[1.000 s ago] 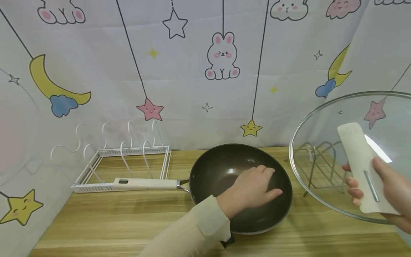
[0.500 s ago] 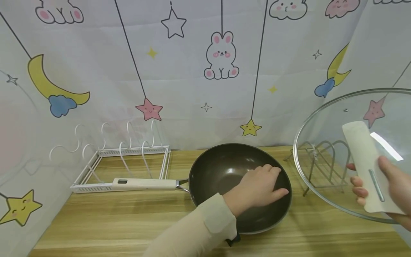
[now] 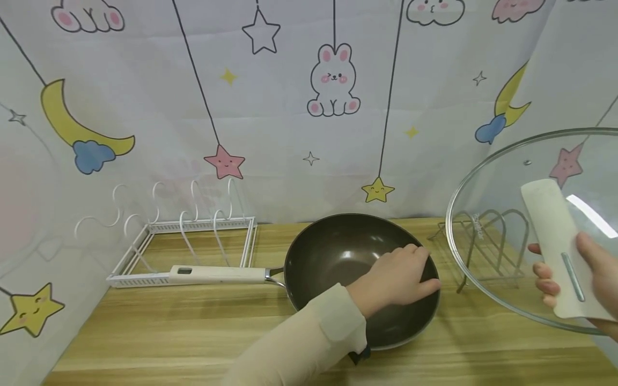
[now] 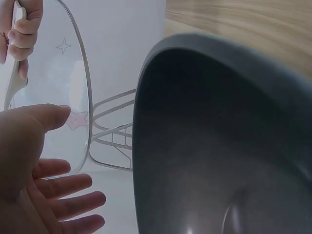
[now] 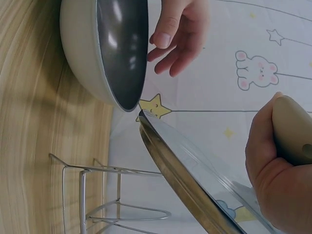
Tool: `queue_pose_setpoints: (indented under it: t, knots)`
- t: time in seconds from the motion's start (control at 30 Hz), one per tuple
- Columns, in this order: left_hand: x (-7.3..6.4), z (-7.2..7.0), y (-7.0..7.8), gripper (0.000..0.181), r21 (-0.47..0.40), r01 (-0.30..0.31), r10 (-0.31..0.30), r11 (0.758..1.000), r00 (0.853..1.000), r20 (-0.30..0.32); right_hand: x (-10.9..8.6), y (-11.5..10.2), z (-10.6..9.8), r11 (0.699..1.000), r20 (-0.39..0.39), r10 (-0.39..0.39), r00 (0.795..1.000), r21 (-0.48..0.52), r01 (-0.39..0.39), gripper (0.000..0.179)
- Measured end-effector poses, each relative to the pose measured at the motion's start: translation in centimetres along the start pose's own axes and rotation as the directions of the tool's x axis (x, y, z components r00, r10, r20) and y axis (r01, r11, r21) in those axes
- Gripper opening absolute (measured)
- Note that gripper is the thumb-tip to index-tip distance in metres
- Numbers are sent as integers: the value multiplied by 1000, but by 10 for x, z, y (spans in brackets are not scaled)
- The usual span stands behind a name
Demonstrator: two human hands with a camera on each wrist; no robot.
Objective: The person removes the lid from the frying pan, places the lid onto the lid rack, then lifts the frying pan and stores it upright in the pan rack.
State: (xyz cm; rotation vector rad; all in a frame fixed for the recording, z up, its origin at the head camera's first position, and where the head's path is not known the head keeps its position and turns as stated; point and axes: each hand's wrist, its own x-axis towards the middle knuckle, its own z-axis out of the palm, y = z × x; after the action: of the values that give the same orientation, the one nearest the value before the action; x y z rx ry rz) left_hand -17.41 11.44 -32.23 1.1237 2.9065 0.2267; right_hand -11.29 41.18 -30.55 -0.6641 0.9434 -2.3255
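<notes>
A dark-lined pan (image 3: 333, 244) with a cream handle (image 3: 219, 275) stands on the wooden table. Over its right half is my left hand (image 3: 398, 276), palm down, fingertips near the right rim. In the left wrist view the fingers of that hand (image 4: 68, 195) are parted and relaxed, holding nothing. My right hand (image 3: 603, 276) grips the upright cream handle (image 3: 547, 220) of a large glass lid (image 3: 497, 177), which is raised and tilted to the right of the pan. The right wrist view shows the lid's metal rim (image 5: 183, 187) edge-on, close to the pan's rim.
A white rack (image 3: 203, 228) with curved hooks stands at the back left, behind the pan's handle. A grey wire rack (image 5: 83, 204) stands right of the pan, seen through the glass lid. A curtain (image 3: 270, 118) with cartoon prints hangs behind the table.
My left hand has moved right across the pan toward its right rim. The lid in my right hand has shifted slightly right and up. The pan has stayed in place.
</notes>
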Motion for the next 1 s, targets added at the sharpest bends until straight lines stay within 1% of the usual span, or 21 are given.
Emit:
queue_pose_setpoints:
  t: [0.17,0.3,0.37,0.47,0.6,0.8,1.0]
  knots:
    - [7,0,1,61,-50,29,-28,998,999,24,-1,-1,1,999,-22,-21,1000,-36,21,82]
    - [12,1,1,63,-89,53,-50,995,998,30,-2,-1,2,999,-26,-27,999,-44,25,82]
    - [13,1,1,64,-105,55,-52,993,998,31,-3,-1,2,998,-36,-24,999,-57,22,82]
    - [15,2,2,64,-133,53,-48,990,998,41,-5,-2,1,998,-42,-20,999,-58,17,82]
    - [18,2,6,61,-181,51,-42,982,998,50,-7,-3,-1,999,-26,-25,999,-25,24,83]
    - [25,5,14,59,-260,29,-15,965,998,55,-9,-5,-5,999,-29,-36,999,-38,35,83]
    - [31,7,21,61,-321,23,-9,947,999,44,-11,-7,-6,998,-49,-39,998,-60,36,82]
